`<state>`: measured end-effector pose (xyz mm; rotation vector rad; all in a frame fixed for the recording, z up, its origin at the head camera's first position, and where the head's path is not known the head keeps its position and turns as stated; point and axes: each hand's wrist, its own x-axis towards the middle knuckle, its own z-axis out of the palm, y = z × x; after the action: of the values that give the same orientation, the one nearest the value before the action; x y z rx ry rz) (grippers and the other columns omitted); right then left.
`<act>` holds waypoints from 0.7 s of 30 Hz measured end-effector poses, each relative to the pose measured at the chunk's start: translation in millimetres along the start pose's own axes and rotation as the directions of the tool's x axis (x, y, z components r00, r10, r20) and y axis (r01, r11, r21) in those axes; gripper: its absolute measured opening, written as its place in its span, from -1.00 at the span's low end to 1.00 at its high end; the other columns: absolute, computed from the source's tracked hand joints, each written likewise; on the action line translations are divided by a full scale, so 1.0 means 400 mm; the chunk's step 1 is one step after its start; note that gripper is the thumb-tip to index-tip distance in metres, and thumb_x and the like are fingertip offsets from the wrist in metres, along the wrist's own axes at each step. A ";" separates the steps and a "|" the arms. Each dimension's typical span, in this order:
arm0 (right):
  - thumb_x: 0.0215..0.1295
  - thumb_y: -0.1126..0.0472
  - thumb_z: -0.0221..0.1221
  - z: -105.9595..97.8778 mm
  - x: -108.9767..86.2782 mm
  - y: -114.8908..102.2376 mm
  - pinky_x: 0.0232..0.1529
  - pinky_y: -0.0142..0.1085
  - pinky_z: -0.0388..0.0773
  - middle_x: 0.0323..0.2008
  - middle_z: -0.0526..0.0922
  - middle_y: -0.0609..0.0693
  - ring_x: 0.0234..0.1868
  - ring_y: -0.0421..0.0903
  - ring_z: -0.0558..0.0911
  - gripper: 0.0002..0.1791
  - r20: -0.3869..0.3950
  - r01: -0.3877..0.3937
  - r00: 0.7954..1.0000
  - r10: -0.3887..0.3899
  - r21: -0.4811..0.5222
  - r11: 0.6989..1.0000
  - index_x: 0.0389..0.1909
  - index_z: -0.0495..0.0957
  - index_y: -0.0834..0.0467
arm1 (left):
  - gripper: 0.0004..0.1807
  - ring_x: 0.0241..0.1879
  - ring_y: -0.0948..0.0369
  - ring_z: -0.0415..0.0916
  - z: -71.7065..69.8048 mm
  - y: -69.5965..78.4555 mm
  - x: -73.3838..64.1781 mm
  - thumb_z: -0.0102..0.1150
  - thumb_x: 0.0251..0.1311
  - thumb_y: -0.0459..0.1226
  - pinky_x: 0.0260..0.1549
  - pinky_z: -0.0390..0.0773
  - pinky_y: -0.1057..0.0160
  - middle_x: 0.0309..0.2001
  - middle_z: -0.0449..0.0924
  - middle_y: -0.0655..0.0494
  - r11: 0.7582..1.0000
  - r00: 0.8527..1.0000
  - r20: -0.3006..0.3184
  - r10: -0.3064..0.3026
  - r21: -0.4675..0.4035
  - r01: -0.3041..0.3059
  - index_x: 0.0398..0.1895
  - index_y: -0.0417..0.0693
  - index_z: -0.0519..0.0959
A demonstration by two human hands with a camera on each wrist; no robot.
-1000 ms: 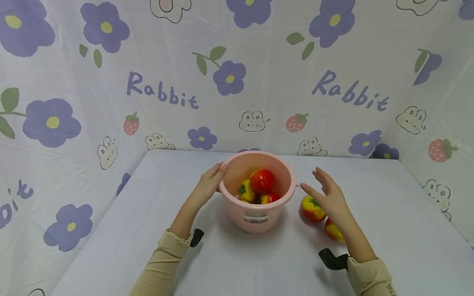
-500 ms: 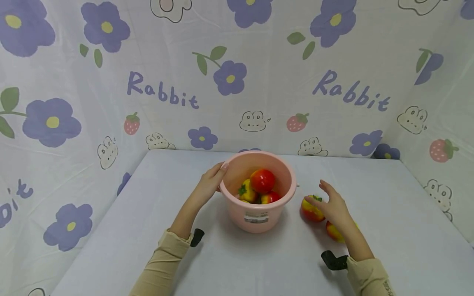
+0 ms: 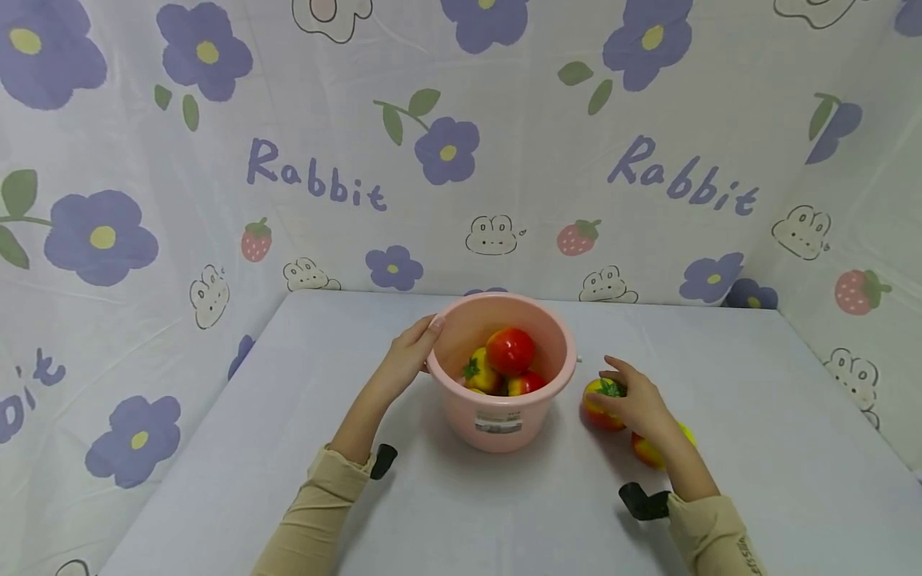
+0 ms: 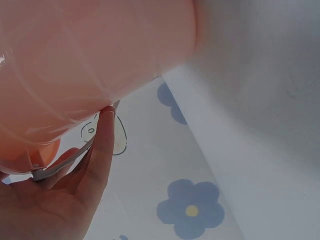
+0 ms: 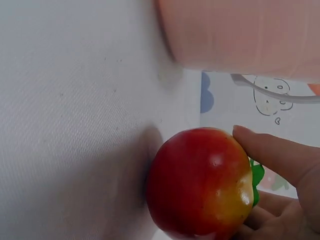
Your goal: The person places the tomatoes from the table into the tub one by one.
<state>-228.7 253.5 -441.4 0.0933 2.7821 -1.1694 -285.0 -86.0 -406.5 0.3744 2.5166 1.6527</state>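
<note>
A pink plastic bucket stands upright on the table, with several toy fruits inside, including a red one on top. My left hand grips the bucket's left rim, thumb over the edge; in the left wrist view its fingers lie along the outside wall by the grey handle. Right of the bucket, my right hand holds a red-and-yellow toy fruit with a green leafy top, thumb on one side and fingers round the other. The fruit sits at table level. A second such fruit lies partly hidden beneath the right wrist.
The white table extends to both sides and in front of the bucket. Behind and beside it hangs a patterned curtain. Each wrist carries a black mount, such as the right one.
My right hand has come down from beside the bucket's rim onto the nearer toy fruit and closed round it, nudging it slightly left. The left hand and bucket have stayed still.
</note>
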 end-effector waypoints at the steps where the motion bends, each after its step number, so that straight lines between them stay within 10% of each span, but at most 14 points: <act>1: 0.32 0.06 0.21 0.000 0.000 -0.001 0.32 0.24 0.30 0.37 0.31 0.34 0.37 0.33 0.24 -0.12 -0.004 0.008 1.000 -0.008 0.002 1.000 0.51 -0.02 0.25 | -0.38 0.04 -0.08 0.59 0.000 0.001 0.000 -0.25 0.47 0.14 -0.20 0.69 0.19 0.30 0.45 -0.11 1.000 1.000 0.000 0.001 -0.001 -0.001 0.43 0.03 0.28; 21: 0.38 0.10 0.17 -0.025 -0.005 -0.019 0.35 0.16 0.31 0.36 0.37 0.28 0.40 0.29 0.30 -0.16 -0.081 0.084 0.994 -0.078 0.075 0.994 0.52 -0.04 0.22 | -0.37 0.04 -0.08 0.59 0.000 0.002 -0.003 -0.24 0.46 0.15 -0.21 0.69 0.20 0.28 0.47 -0.11 1.000 1.000 0.006 0.005 -0.012 -0.005 0.44 0.03 0.27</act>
<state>-228.3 255.2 -428.9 0.0345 2.8319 -1.3213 -283.9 -86.1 -405.9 0.3844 2.5029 1.6650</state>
